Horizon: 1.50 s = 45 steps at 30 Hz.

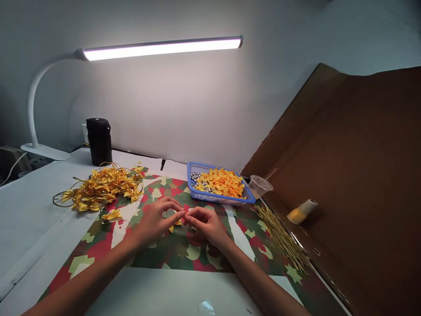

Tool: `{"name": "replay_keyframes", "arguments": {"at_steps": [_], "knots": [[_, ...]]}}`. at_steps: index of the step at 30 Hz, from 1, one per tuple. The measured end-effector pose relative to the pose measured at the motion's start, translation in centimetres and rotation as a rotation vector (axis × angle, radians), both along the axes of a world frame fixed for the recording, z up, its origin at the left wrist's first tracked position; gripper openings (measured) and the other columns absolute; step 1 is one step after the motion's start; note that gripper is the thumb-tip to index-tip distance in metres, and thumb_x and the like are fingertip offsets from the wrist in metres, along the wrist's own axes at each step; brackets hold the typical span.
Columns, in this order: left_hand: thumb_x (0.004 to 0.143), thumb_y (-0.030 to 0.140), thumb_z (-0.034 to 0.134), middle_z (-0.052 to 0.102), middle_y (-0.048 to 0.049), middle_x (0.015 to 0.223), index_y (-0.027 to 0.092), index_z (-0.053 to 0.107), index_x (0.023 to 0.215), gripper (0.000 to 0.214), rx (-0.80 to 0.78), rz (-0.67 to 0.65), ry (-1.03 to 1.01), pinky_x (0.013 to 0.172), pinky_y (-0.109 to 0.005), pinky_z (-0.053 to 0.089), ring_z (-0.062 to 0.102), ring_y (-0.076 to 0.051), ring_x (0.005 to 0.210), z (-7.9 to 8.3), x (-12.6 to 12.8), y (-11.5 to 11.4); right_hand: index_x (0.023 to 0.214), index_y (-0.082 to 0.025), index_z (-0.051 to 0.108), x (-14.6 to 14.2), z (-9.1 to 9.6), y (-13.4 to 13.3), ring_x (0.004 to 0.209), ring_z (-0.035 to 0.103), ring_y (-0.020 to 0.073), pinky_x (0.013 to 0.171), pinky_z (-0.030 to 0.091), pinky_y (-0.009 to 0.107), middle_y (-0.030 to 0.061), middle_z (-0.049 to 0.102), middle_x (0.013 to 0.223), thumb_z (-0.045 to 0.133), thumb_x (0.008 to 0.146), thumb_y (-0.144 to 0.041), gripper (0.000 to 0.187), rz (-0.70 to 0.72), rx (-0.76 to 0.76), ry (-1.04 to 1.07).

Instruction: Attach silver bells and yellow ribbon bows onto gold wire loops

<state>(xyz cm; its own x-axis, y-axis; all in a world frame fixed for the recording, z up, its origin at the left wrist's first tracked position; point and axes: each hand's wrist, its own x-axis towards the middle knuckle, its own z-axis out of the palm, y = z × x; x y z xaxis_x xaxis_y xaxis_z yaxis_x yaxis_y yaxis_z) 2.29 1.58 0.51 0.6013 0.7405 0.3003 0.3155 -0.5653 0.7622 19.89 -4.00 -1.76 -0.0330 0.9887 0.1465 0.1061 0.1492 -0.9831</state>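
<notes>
Over the patterned paper, my left hand (164, 219) and my right hand (208, 224) meet fingertip to fingertip. Both are closed in a pinch, and whatever lies between the tips is too small to make out. Partly hidden behind my left fingers is a yellow ribbon flower piece (176, 225). Beyond my hands stands a blue plastic basket (215, 200) with a heap of yellow-orange petal pieces (223, 182) and small silvery bits (197, 176). To the left lies a pile of yellow ribbon flowers (105, 186) with looped stems, and a single flower (112, 215) sits nearer.
A bundle of thin green stems (281, 237) lies at the right. Near it are a clear plastic cup (260, 185), a spool of yellow thread (301, 212) and a large cardboard sheet (355, 175). A black flask (99, 142) and a lit lamp (162, 49) stand behind.
</notes>
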Motion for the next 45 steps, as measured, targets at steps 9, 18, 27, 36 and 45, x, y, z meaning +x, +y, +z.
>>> {"name": "replay_keyframes", "arguments": {"at_steps": [9, 18, 27, 36, 45], "knots": [[0.075, 0.045, 0.06, 0.061, -0.0054, 0.083, 0.018, 0.059, 0.08, 0.027, -0.073, -0.012, 0.329, 0.066, -0.032, 0.043, 0.056, -0.024, 0.078, 0.6, -1.5, 1.2, 0.076, -0.019, 0.063, 0.6, -1.2, -0.3, 0.051, 0.049, 0.011, 0.049, 0.04, 0.024, -0.0011, 0.06, 0.061, 0.07, 0.07, -0.055, 0.038, -0.227, -0.033, 0.119], [0.073, 0.035, 0.065, 0.059, -0.0026, 0.085, 0.019, 0.06, 0.084, 0.02, -0.193, -0.077, 0.384, 0.067, -0.028, 0.043, 0.053, -0.018, 0.077, 0.4, -1.0, 0.9, 0.077, -0.02, 0.061, -0.1, -0.7, -2.1, 0.061, 0.052, 0.0132, 0.056, 0.043, 0.024, -0.001, 0.057, 0.069, 0.067, 0.077, -0.051, 0.031, -0.224, -0.043, 0.12], [0.071, 0.032, 0.066, 0.057, -0.0014, 0.089, 0.02, 0.056, 0.092, 0.026, -0.297, -0.157, 0.47, 0.067, -0.028, 0.044, 0.054, -0.019, 0.08, 2.2, -1.7, 1.3, 0.076, -0.019, 0.061, -0.6, -1.0, -3.0, 0.053, 0.049, 0.0123, 0.049, 0.038, 0.023, -0.0004, 0.053, 0.065, 0.059, 0.083, -0.051, 0.033, -0.117, -0.059, -0.032], [0.086, 0.036, 0.055, 0.057, -0.003, 0.089, 0.022, 0.06, 0.089, 0.016, -0.131, -0.134, 0.35, 0.073, -0.029, 0.042, 0.052, -0.019, 0.082, -0.7, -1.8, 0.2, 0.083, -0.021, 0.065, -0.2, -1.8, -3.0, 0.056, 0.053, 0.0145, 0.05, 0.045, 0.024, 0.0027, 0.059, 0.072, 0.059, 0.082, -0.053, 0.032, -0.159, -0.113, -0.047], [0.087, 0.032, 0.057, 0.065, -0.0002, 0.079, 0.021, 0.065, 0.087, 0.014, -0.105, -0.114, 0.263, 0.07, -0.028, 0.042, 0.055, -0.015, 0.072, -2.2, -1.7, 0.3, 0.074, -0.022, 0.063, -0.1, -2.0, -3.2, 0.054, 0.052, 0.0158, 0.048, 0.042, 0.026, 0.0023, 0.057, 0.064, 0.057, 0.085, -0.05, 0.031, -0.176, -0.081, -0.222]]}}
